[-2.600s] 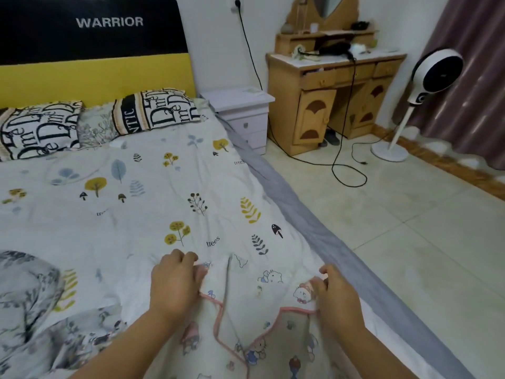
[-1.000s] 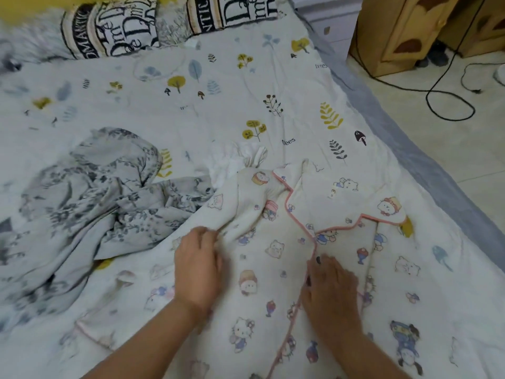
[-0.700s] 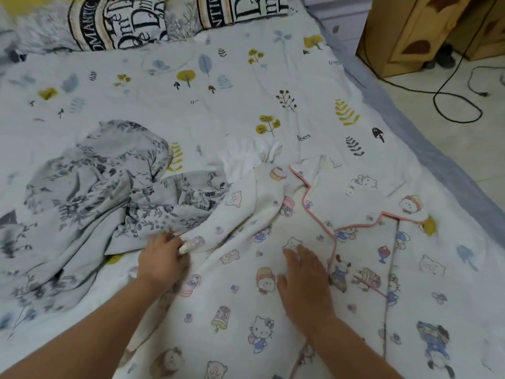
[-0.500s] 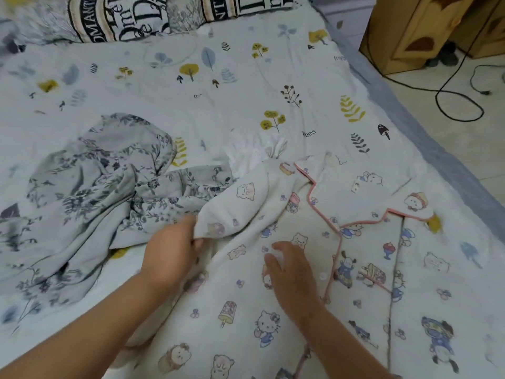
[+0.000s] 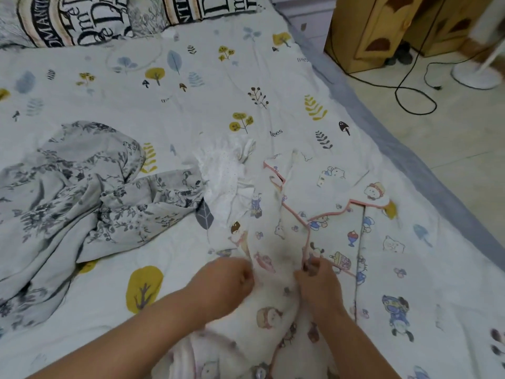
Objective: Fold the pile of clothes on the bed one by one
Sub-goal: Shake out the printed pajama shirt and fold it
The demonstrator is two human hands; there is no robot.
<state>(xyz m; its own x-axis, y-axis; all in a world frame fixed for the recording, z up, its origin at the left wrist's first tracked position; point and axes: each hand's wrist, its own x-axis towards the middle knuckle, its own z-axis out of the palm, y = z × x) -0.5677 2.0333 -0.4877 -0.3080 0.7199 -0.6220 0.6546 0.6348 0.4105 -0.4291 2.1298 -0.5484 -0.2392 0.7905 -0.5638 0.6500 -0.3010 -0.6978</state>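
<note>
Cartoon-print pyjama top [image 5: 322, 242] lies on the bed [image 5: 191, 91]; left hand [image 5: 226, 283] and right hand [image 5: 318, 285] each pinch its folded-in side. Better keep that pink-trimmed edge straight and smooth the fold flat.

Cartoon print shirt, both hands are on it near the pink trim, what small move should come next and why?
Probably draw the gathered side panel across and press it flat. The left hand and right hand each have a grip on the cartoon print shirt beside its pink trim, and the cloth between them is bunched, so the fold is not yet laid down.
</note>
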